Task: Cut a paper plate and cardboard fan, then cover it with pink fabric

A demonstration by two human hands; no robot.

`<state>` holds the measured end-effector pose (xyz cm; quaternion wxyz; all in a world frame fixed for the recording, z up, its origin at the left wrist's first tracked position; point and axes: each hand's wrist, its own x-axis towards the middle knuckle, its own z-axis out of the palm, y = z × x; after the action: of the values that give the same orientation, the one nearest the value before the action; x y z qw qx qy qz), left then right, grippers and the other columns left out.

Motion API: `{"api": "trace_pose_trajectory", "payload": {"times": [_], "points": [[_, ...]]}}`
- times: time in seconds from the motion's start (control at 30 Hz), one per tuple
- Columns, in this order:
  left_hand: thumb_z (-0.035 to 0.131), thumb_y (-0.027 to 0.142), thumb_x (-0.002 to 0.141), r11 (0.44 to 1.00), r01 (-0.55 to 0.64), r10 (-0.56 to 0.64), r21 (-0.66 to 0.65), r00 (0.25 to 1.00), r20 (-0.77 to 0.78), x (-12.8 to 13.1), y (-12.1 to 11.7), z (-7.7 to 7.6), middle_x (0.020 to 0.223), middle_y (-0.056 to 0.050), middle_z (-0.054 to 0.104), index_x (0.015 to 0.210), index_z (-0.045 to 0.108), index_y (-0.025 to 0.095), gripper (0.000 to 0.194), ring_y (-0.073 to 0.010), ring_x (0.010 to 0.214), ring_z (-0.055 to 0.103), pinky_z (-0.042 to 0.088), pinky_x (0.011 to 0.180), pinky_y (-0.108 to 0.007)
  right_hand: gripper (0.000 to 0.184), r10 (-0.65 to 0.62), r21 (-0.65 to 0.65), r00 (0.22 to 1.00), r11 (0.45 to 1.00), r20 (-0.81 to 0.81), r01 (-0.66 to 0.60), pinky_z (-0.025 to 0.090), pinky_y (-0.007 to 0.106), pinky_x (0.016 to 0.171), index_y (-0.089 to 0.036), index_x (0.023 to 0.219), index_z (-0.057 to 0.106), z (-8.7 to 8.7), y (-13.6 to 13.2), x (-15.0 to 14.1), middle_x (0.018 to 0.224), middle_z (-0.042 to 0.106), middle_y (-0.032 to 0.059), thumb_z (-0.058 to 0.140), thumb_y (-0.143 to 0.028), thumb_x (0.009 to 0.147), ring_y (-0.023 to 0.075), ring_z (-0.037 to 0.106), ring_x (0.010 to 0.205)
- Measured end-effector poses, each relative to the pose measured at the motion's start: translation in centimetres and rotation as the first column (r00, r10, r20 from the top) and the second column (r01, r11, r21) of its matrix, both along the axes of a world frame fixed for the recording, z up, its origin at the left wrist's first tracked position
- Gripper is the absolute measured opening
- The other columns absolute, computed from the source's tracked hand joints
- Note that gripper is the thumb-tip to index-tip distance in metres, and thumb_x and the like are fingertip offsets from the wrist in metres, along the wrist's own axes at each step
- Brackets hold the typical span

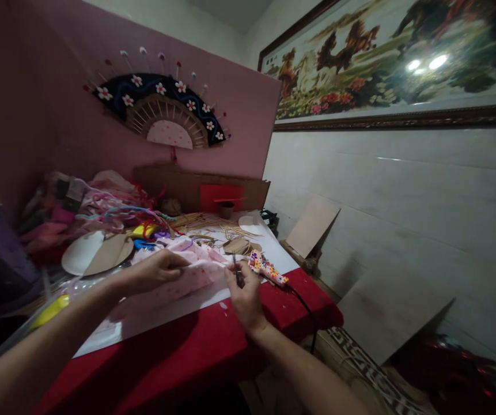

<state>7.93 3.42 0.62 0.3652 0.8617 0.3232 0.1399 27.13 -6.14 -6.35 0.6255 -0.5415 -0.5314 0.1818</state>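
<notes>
Standing by the surface [187,340], I see cloth work mid-step: the pink spotted cloth [200,275] hangs between two bare hands over the white sheet [279,253], near its front edge. Left hand [161,271] has its grip closed on the cloth, thumb against fingers, holding up the upper edge. Right hand [245,291] has its grip wrapped round a dark tool, likely scissors [236,271], tip pointing up and away, right by the cloth's right end. Can't tell whether the blades are parted or whether they bite the fabric; too small. Best read: trimming the cloth, cut not finished, since the piece still runs in one span from hand to hand. Next move calls for left keeping that edge taut and flat, right lining the blades up with the cut and squeezing, fingers clear of the tip. Slack folds could drag the line off. Patterned glue gun [269,269] lies just right of the right hand, its black cord [303,302] trailing over the red covering; elbow room looks tight there. Paper plate [79,253] sits off left, out of the way.
</notes>
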Motion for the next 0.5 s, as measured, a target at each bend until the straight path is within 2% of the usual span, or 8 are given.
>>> {"api": "trace_pose_trajectory", "payload": {"times": [0.1, 0.23, 0.33, 0.4, 0.5], "points": [[0.056, 0.029, 0.07, 0.996, 0.014, -0.014, -0.085, 1.0, -0.003, -0.7, 1.3, 0.3, 0.058, 0.002, 0.054, 0.07, 0.069, 0.015, 0.018, -0.0121, 0.055, 0.045, 0.032, 0.052, -0.022, 0.018, -0.01, 0.01, 0.994, 1.0, 0.106, 0.009, 0.037, 0.022, 0.057, -0.018, 0.085, 0.054, -0.4, -0.1, -0.1, 0.066, 0.052, -0.0007, 0.047, -0.034, 0.087, 0.0127, 0.048, 0.059], [0.059, 0.036, 0.075, 0.962, -0.024, 0.058, -0.271, 0.991, 0.121, -1.7, 1.9, -0.2, 0.075, -0.002, 0.066, 0.092, 0.071, 0.015, 0.031, -0.0153, 0.065, 0.055, 0.04, 0.06, -0.023, 0.017, 0.047, -0.048, 0.968, 0.998, 0.248, -0.036, 0.039, 0.023, 0.057, -0.019, 0.092, 0.057, -0.5, -0.3, 0.2, 0.067, 0.058, 0.0011, 0.047, -0.031, 0.087, 0.0141, 0.053, 0.059], [0.058, 0.036, 0.078, 0.928, 0.026, 0.063, -0.371, 0.973, 0.224, -1.9, 1.3, -0.9, 0.086, -0.003, 0.068, 0.106, 0.067, 0.014, 0.037, -0.0186, 0.077, 0.059, 0.044, 0.069, -0.026, 0.025, 0.162, -0.057, 0.94, 0.987, 0.3, -0.151, 0.045, 0.024, 0.067, -0.02, 0.109, 0.057, -0.6, -0.5, 0.0, 0.084, 0.067, 0.005, 0.045, -0.023, 0.087, 0.016, 0.062, 0.072], [0.059, 0.037, 0.078, 0.902, 0.067, 0.055, -0.427, 0.962, 0.268, -1.8, 0.7, -1.4, 0.091, -0.004, 0.069, 0.11, 0.065, 0.015, 0.04, -0.02, 0.08, 0.06, 0.045, 0.07, -0.027, 0.036, 0.243, -0.046, 0.912, 0.969, 0.331, -0.242, 0.047, 0.025, 0.076, -0.023, 0.121, 0.053, -0.7, -0.7, -0.2, 0.098, 0.068, 0.0064, 0.045, -0.02, 0.086, 0.0165, 0.065, 0.084], [0.064, 0.042, 0.074, 0.885, 0.06, 0.079, -0.462, 0.958, 0.275, -1.7, -0.2, -2.0, 0.092, -0.007, 0.069, 0.104, 0.067, 0.017, 0.039, -0.0198, 0.076, 0.061, 0.046, 0.065, -0.028, 0.046, 0.275, -0.051, 0.865, 0.959, 0.42, -0.28, 0.048, 0.027, 0.081, -0.025, 0.13, 0.05, -1.0, -0.7, -0.5, 0.1, 0.07, 0.0075, 0.047, -0.017, 0.085, 0.0181, 0.065, 0.088]]}}
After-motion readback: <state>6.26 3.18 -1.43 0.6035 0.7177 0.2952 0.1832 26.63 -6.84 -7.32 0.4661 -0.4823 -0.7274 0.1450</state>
